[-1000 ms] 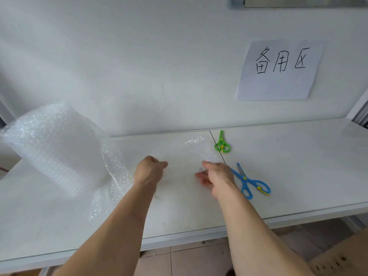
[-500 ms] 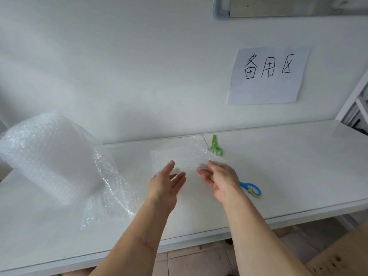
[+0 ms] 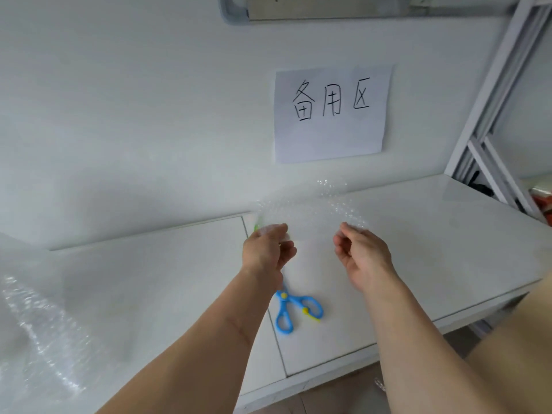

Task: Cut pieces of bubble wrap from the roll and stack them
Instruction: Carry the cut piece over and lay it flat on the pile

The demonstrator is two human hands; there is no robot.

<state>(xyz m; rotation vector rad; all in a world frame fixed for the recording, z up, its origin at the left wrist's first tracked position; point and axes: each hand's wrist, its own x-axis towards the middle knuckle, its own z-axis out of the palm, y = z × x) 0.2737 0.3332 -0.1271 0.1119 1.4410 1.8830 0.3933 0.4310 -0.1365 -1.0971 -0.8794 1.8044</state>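
Observation:
A cut piece of clear bubble wrap is held up above the white table, spread between my hands. My left hand pinches its left near corner. My right hand pinches its right near edge with curled fingers. The bubble wrap roll shows only in part at the far left edge, blurred. Blue scissors lie on the table just below my left wrist. A sliver of green scissors peeks out behind my left hand and the piece.
A paper sign with handwritten characters hangs on the white wall. A white metal shelf frame stands at the right. A cardboard-coloured surface fills the lower right corner. The table's front edge runs close below my forearms.
Both hands have lifted the cut piece off the table and carried it to the right. The view has swung right, so the roll slid to the left edge.

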